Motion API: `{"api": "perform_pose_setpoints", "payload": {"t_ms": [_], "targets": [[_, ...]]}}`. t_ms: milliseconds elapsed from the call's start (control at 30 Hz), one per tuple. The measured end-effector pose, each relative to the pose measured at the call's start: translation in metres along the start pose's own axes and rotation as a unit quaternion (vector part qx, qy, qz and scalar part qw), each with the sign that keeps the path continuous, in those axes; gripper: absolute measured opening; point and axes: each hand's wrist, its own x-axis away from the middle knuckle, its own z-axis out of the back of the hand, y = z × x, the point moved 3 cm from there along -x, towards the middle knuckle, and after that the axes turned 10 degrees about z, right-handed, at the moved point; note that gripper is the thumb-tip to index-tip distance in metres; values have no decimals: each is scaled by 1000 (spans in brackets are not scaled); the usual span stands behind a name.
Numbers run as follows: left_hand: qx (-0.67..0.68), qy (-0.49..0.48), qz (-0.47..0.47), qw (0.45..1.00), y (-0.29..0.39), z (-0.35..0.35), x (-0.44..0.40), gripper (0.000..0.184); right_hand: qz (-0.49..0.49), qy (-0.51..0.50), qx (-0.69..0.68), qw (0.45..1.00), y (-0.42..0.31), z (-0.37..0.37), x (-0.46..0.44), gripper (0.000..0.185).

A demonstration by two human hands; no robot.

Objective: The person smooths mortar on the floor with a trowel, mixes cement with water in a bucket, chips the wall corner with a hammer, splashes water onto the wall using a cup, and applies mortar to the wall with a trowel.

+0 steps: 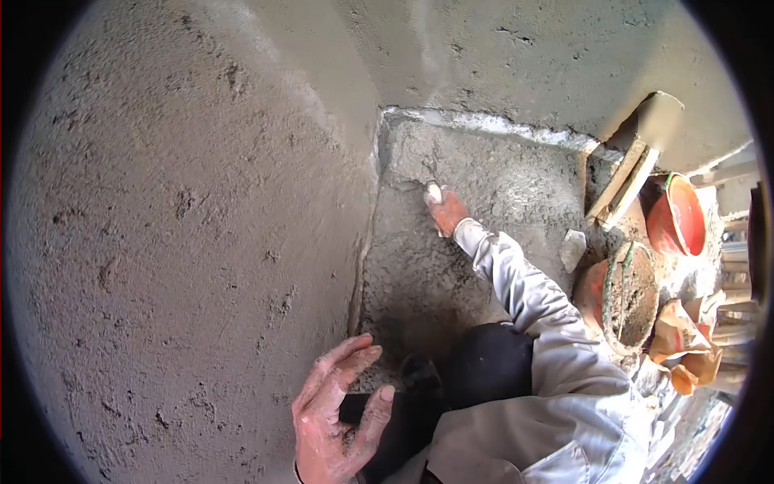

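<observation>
My right hand (446, 212) is closed around the pale handle of a trowel (435, 192), low down near the corner where two walls meet the floor. The trowel's blade is hard to tell apart from the grey mortar (419, 149) in that corner. My left hand (334, 415), coated with grey dust, is raised at the bottom of the view beside the rough plastered wall (185, 242). Its fingers are apart and bent a little, with nothing in them. Under my right arm spreads the rough cement floor (516, 194).
At the right stand an orange bucket (684, 216) and a second bucket (592, 294) with mortar in it. Wooden boards (625, 185) lean at the back wall. A broken pale chunk (572, 250) lies on the floor. Torn paper bags (681, 335) lie by the buckets.
</observation>
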Motion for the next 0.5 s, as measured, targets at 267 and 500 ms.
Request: {"api": "perform_pose_setpoints", "payload": {"t_ms": [267,500], "targets": [[13,13,-115,993,-21,-5,13,31,46,56,78,994,-17,95,125,36],[88,-34,-143,985,-8,-32,-5,32,-42,134,-90,986,-100,233,306,25]]}}
